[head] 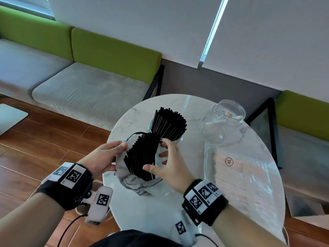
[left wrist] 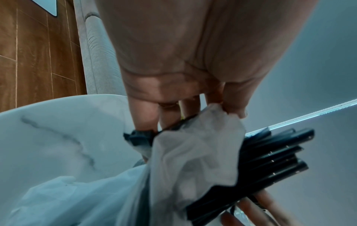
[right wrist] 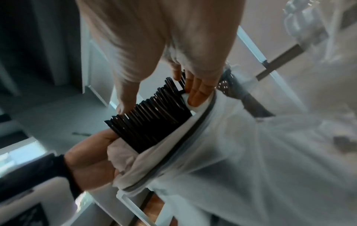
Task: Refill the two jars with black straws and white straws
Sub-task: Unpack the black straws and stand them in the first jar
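Both hands hold a clear plastic bag point(head: 135, 182) of black straws point(head: 142, 155) above the near left of the round marble table point(head: 160, 211). My left hand point(head: 118, 153) pinches the bag's open rim point(left wrist: 212, 119) on the left. My right hand point(head: 157, 155) spans the straw bundle point(right wrist: 152, 122) that sticks out of the bag, thumb on the near side, fingers point(right wrist: 195, 93) on the far side against the rim. Behind stands a glass jar point(head: 178, 139) packed with black straws point(head: 168, 122). To its right is a nearly empty jar point(head: 225, 122) with a few white straws.
A flat clear bag of white straws point(head: 236, 173) marked XL lies on the right half of the table. A bench with grey cushions and green backs point(head: 92, 91) runs behind the table. Wooden floor point(head: 44, 139) lies to the left.
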A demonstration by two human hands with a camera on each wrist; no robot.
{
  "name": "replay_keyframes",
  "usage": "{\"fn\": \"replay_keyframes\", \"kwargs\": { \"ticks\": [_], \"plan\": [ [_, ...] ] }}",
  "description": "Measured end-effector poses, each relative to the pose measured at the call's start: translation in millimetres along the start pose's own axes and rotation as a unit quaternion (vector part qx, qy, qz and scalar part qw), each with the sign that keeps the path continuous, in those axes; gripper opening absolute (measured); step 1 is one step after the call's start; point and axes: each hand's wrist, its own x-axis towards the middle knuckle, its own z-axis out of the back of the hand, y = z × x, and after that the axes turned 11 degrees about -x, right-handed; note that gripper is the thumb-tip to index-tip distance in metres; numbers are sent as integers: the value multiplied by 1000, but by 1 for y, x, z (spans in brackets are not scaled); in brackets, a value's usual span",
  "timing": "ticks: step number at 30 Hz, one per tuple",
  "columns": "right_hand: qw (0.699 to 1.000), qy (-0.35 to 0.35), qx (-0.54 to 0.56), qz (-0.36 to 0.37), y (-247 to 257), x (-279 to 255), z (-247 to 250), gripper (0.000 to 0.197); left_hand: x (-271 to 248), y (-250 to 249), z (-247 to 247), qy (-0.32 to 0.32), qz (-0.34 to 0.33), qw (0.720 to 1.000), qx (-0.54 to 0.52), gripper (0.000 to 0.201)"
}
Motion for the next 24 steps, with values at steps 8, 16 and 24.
{"fn": "replay_keyframes", "kwargs": {
  "ticks": [8, 16, 24],
  "plan": [
    [997, -65, -26, -14, 14, 12, -35, 95, -5, 3, -6, 7, 10, 1000, 17, 43],
    [990, -67, 125, -17, 12, 12, -22, 35, -8, -1, 0, -4, 6, 1000, 22, 54],
    [961, -66, 267, -23, 26, 8, 35, 15, -5, 0, 4, 5, 0, 999, 33, 54]
  ]
}}
